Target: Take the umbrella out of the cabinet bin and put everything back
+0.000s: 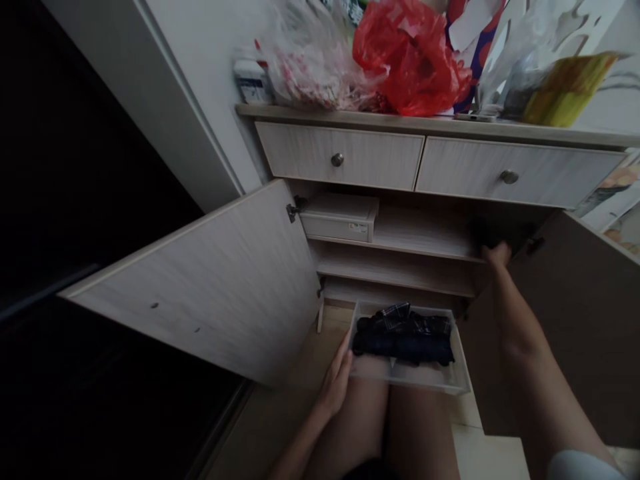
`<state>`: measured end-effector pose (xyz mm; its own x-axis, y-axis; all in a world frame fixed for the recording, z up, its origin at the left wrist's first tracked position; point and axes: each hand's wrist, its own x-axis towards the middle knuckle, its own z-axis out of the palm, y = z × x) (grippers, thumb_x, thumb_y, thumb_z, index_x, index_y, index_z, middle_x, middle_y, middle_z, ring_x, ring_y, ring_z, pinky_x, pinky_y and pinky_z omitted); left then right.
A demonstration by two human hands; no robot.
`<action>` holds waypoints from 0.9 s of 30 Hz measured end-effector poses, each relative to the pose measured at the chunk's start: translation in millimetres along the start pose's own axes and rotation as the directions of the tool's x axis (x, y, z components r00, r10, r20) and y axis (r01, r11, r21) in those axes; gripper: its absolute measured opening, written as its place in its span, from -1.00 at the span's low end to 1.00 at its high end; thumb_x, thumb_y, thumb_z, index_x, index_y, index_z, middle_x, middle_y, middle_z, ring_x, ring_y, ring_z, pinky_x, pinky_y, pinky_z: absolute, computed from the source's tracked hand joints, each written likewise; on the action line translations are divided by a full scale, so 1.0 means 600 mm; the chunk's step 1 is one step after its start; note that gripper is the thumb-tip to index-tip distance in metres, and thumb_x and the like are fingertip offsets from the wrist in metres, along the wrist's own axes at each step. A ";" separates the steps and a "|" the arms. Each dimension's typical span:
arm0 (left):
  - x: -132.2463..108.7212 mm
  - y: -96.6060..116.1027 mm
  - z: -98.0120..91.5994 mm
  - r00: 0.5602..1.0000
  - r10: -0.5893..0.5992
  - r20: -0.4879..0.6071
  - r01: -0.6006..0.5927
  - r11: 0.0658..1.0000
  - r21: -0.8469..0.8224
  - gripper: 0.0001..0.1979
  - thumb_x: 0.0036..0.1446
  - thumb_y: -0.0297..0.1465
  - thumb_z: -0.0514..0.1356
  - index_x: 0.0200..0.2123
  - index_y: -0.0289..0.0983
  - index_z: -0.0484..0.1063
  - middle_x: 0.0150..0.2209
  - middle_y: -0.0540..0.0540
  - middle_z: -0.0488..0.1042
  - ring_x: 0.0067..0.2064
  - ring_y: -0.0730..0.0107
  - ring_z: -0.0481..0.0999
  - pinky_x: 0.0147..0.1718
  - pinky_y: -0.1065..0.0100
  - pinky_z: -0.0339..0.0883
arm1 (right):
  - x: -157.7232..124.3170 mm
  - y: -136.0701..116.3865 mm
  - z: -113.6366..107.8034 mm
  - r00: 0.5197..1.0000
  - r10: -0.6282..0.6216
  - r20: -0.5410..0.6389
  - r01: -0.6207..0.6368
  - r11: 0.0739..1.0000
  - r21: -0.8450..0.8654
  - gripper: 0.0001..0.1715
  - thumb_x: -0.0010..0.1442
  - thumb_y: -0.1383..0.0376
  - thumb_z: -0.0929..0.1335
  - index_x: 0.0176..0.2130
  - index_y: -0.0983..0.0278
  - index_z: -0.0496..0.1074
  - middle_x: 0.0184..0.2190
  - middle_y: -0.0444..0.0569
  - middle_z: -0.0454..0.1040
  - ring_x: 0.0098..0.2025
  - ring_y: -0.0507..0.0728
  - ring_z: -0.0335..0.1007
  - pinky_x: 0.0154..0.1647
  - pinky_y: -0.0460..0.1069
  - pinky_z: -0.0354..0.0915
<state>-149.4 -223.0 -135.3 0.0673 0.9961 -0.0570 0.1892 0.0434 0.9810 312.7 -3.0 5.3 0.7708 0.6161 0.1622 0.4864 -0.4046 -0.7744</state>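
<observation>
My left hand grips the left side of a clear plastic box, which rests over my thighs. Inside it lie folded dark clothes, some with a plaid pattern. My right hand reaches into the right end of the cabinet's upper shelf. Its fingers look closed at a dark, blurred bundle, whose kind I cannot make out in the shadow. On the left of that shelf sits a white lidded storage box with a small label.
Both cabinet doors, the left door and the right door, stand swung outward beside me. Two drawers with round knobs are closed above the shelves. A red plastic bag, a white bottle and a yellow packet crowd the top.
</observation>
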 end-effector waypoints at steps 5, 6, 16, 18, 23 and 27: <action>0.002 0.002 0.000 1.000 0.007 0.014 -0.008 0.999 0.037 -0.19 0.23 0.15 -0.08 0.37 -0.21 0.17 0.41 -0.16 0.13 0.44 0.08 0.01 0.41 0.05 -0.13 | -0.064 -0.002 -0.053 0.985 0.106 0.133 -0.154 0.885 0.440 -0.72 0.04 0.27 0.45 -0.21 0.35 0.49 -0.36 -0.02 0.49 -0.32 0.10 0.47 -0.32 -0.04 0.45; 0.002 0.002 0.001 1.000 0.011 0.017 -0.011 0.999 0.038 -0.18 0.23 0.16 -0.09 0.38 -0.22 0.16 0.41 -0.16 0.12 0.45 0.09 0.00 0.41 0.06 -0.15 | -0.088 0.006 -0.070 0.979 0.065 0.195 -0.157 0.848 0.506 -0.67 0.00 0.24 0.48 -0.21 0.33 0.50 -0.39 -0.05 0.49 -0.38 0.07 0.44 -0.40 -0.07 0.42; 0.001 -0.002 0.003 0.998 0.056 0.012 -0.056 0.998 0.004 -0.15 0.21 0.21 -0.08 0.37 -0.23 0.17 0.41 -0.18 0.10 0.44 0.13 0.02 0.41 0.08 -0.16 | -0.349 0.092 -0.225 0.594 -0.438 0.675 0.105 0.874 0.474 -0.49 -0.09 -0.04 0.55 -0.24 0.25 0.59 -0.21 0.03 0.56 -0.17 0.18 0.46 -0.15 0.02 0.40; -0.003 0.003 0.003 0.999 0.053 0.012 -0.053 0.999 0.008 -0.14 0.20 0.22 -0.09 0.37 -0.22 0.18 0.41 -0.17 0.11 0.44 0.13 0.02 0.41 0.09 -0.14 | -0.378 0.098 -0.221 0.424 -0.510 0.748 0.241 0.860 0.450 -0.54 0.04 -0.03 0.48 -0.19 0.24 0.59 -0.16 0.04 0.54 -0.10 0.20 0.45 -0.05 0.05 0.38; -0.007 0.010 0.006 0.999 0.041 -0.008 -0.041 0.999 0.005 -0.05 0.16 0.27 -0.12 0.37 -0.28 0.16 0.41 -0.21 0.10 0.44 0.12 0.01 0.41 0.13 -0.14 | -0.425 0.116 -0.163 0.257 -0.590 0.766 0.523 0.751 0.403 -0.68 0.16 0.20 0.39 -0.09 0.21 0.57 -0.10 0.08 0.50 -0.05 0.20 0.44 0.01 0.07 0.35; -0.002 0.008 0.009 0.998 0.059 -0.034 -0.059 0.998 0.009 -0.05 0.16 0.27 -0.12 0.37 -0.29 0.16 0.41 -0.22 0.10 0.44 0.11 0.01 0.41 0.13 -0.14 | -0.433 0.124 -0.127 0.176 -0.579 0.796 0.691 0.649 0.319 -0.71 0.13 0.28 0.41 -0.12 0.19 0.60 -0.15 0.06 0.52 -0.11 0.20 0.48 0.02 0.10 0.34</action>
<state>-143.0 -224.2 -131.5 0.0445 0.9990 0.0073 0.1937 -0.0158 0.9809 180.1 -245.0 -47.9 -0.4736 0.8807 -0.0098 0.7166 0.3788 -0.5856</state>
